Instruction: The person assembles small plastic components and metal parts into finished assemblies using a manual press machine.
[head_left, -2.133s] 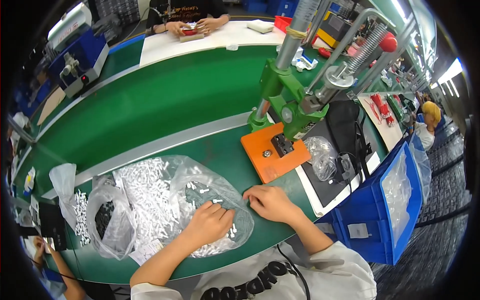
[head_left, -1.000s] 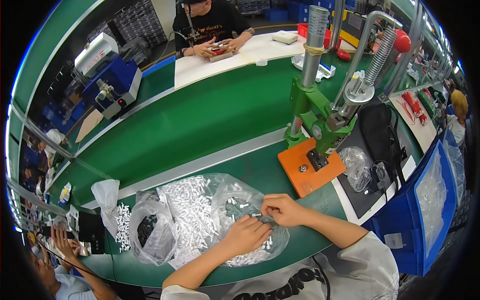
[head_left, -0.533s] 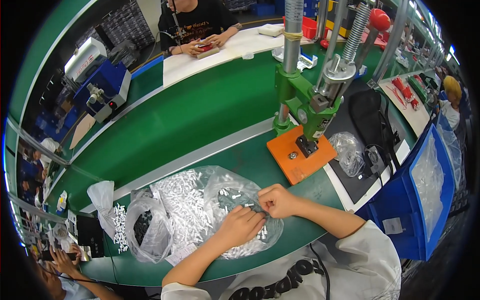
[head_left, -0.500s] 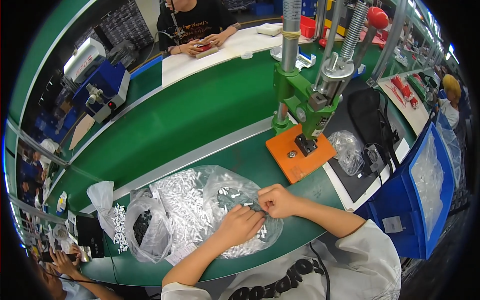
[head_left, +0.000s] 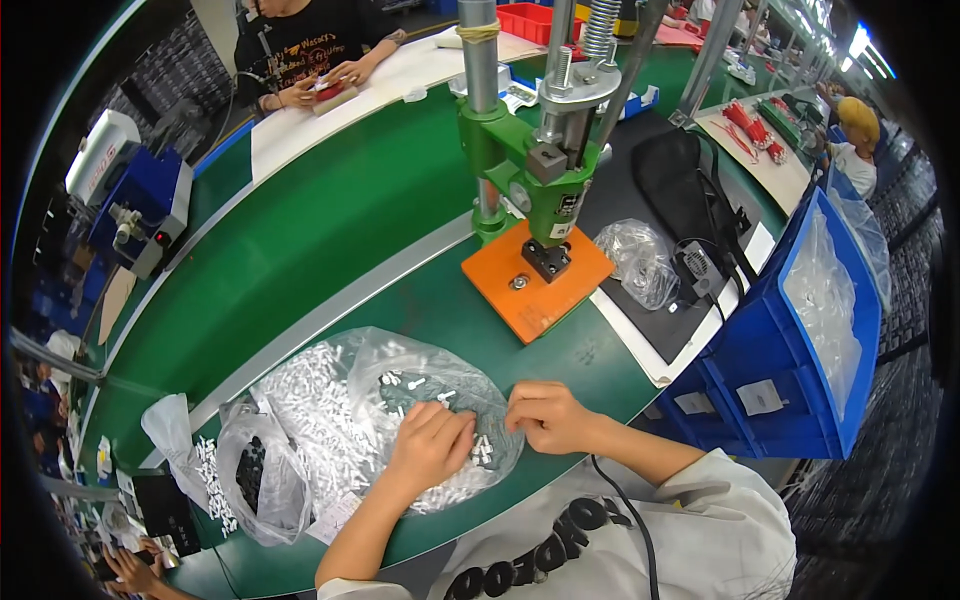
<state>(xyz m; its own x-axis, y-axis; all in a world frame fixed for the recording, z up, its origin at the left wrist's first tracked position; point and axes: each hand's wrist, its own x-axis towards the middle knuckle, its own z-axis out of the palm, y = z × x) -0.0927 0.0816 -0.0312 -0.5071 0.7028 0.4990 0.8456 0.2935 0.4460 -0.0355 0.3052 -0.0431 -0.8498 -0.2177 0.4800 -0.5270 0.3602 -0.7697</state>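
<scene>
A clear plastic bag (head_left: 335, 375) full of small white plastic parts lies on the green table in front of me. Over its right part, where a few loose white parts (head_left: 482, 450) rest, my left hand (head_left: 432, 442) is closed with its fingers curled down. My right hand (head_left: 548, 415) pinches at the bag's right edge, thumb and fingers pressed together. Whatever either hand holds is too small or hidden to make out. To the left stands an open clear bag (head_left: 262, 480) with small dark parts inside.
Beyond my hands stands a green hand press (head_left: 555, 190) on an orange base (head_left: 535, 285). Blue bins (head_left: 800, 340) are at right, near a crumpled clear bag (head_left: 640, 262) and a black pouch (head_left: 680, 185). More white parts (head_left: 212, 485) lie at far left. A co-worker (head_left: 315, 50) sits across.
My two hands have moved apart; they were close together over the bag's right part. The whole view has shifted, so the press and bins appear further left.
</scene>
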